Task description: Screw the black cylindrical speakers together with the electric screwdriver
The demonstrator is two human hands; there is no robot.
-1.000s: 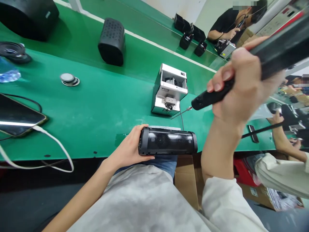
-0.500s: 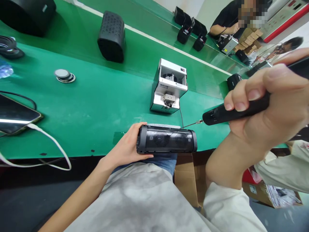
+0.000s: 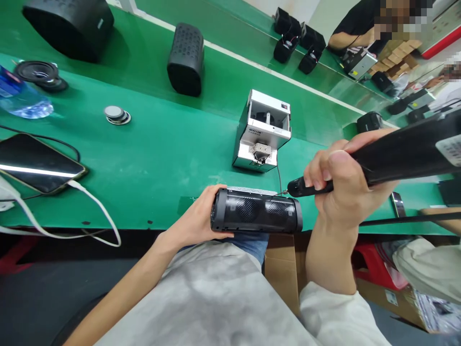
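Observation:
A black speaker (image 3: 257, 210) with perforated round patches lies lengthwise at the front edge of the green bench. My left hand (image 3: 205, 211) is closed around its left end. My right hand (image 3: 344, 180) grips a black electric screwdriver (image 3: 403, 151), which slants down to the left. The thin bit of the screwdriver reaches the upper right edge of the speaker; whether it sits in a screw is too small to tell. Just behind the speaker stands a white and black screw feeder (image 3: 262, 129).
On the left lie a phone (image 3: 39, 161) with a white cable, a plastic bottle (image 3: 25, 98), a loose speaker driver (image 3: 39, 74) and small round discs (image 3: 117, 115). Another black speaker (image 3: 186, 60) stands behind. A cardboard box (image 3: 281, 264) is below the bench edge. Co-workers sit at the far right.
My right hand has moved left and away from me with the screwdriver, bringing its bit closer to the speaker's top edge. My left hand keeps its hold. The whole view has shifted slightly.

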